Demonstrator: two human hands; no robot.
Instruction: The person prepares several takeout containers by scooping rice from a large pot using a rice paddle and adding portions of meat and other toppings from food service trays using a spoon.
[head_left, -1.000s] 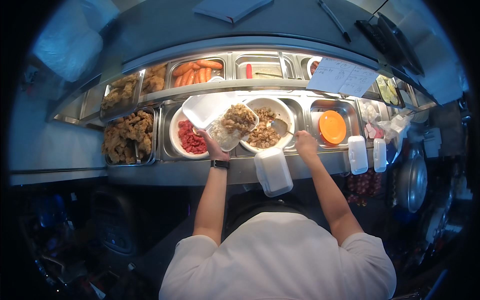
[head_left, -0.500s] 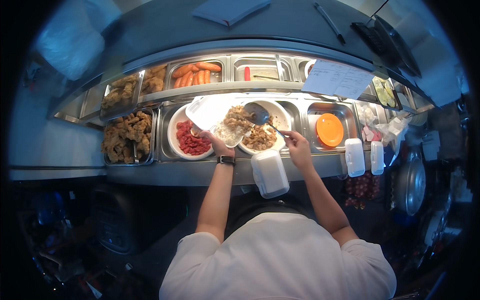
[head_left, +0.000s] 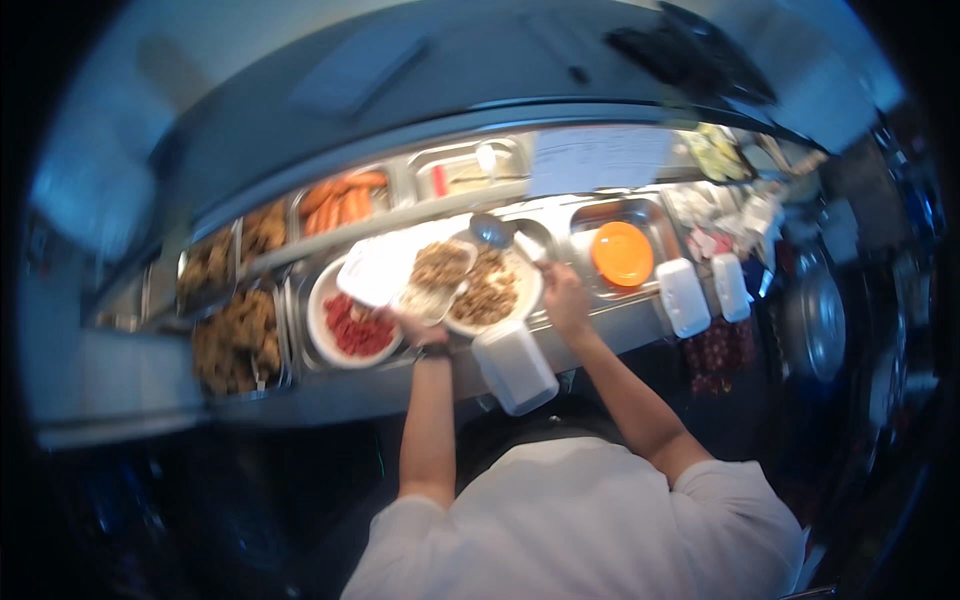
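Observation:
My left hand [head_left: 408, 326] holds an open white foam food box [head_left: 368, 272] from beneath and the side. White rice [head_left: 425, 303] and chopped brown food [head_left: 440, 265] lie in it. In my right hand [head_left: 567, 300] is the handle of a dark metal serving spoon [head_left: 490, 231]. Its bowl hovers at the far side of a white round bowl [head_left: 527, 290] of chopped brown food [head_left: 488, 293]. To the left, partly behind my left hand, stands a white bowl [head_left: 319, 318] of red chopped food [head_left: 353, 328]. The picture is smeared, so finger details are unclear.
A closed foam box [head_left: 515, 368] sits at the counter's front edge between my arms. Two more foam boxes [head_left: 683, 298] stand right, near an orange plate [head_left: 622, 254]. Fried pieces [head_left: 237, 342] fill a tray at left; sausages [head_left: 345, 202] lie behind, under the overhead shelf [head_left: 400, 130].
The view has swung and tilted, shifting the whole scene leftward and blurring it. The spoon has come away from the food in the box to the bowl's far side.

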